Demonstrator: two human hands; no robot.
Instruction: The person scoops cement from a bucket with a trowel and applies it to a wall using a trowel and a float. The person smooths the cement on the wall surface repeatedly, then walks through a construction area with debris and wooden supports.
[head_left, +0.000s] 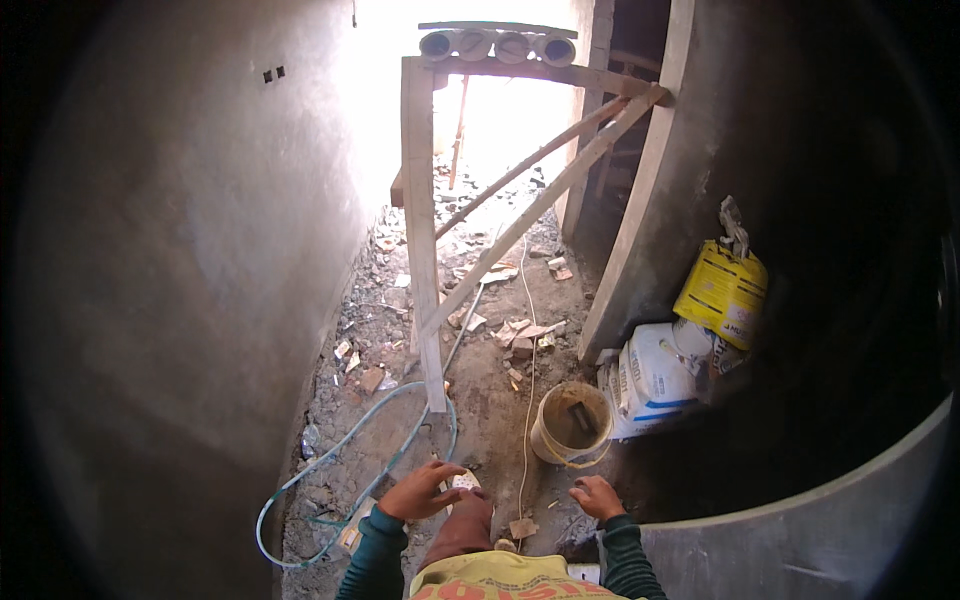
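Observation:
My left hand [420,491] is held out in front of me with its fingers apart and nothing visible in it. Below its fingertips shows a light-coloured shoe [465,481], beyond my trouser leg. My right hand [597,497] hangs in the air with its fingers curled in; whether anything is inside them is hidden. Just beyond that hand stands a whitish bucket [545,440] with a wire handle. Inside the bucket lies a dark, blocky thing [581,416], its kind unclear.
A wooden frame [420,230] with diagonal braces stands ahead, several pipes [512,47] on top. A pale blue hose [290,487] loops at left; a thin cable [529,400] runs along the rubble-strewn floor. White sacks [655,370] and a yellow bag [722,292] lean at right.

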